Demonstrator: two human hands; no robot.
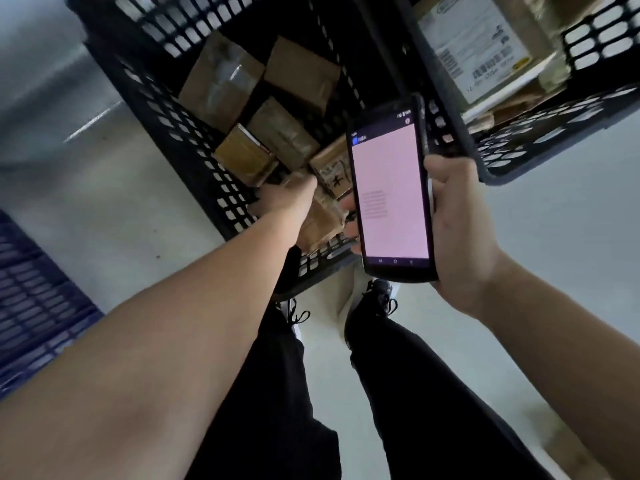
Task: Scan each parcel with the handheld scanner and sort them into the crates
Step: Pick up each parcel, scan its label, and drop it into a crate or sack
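My right hand (457, 216) grips the black handheld scanner (389, 188), whose pale pink screen faces me. My left hand (287, 199) reaches down into the black perforated crate (194, 157) and holds a small brown cardboard parcel (323, 220) near the crate's front corner. Several more brown parcels (221, 81) lie inside the same crate. A second black crate (540, 140) at the upper right holds a large parcel with a white shipping label (474, 46).
A blue slatted crate (31, 299) lies at the left edge on the grey floor. My legs in black trousers and my shoes (379, 296) stand just in front of the middle crate. Pale floor shows left and right.
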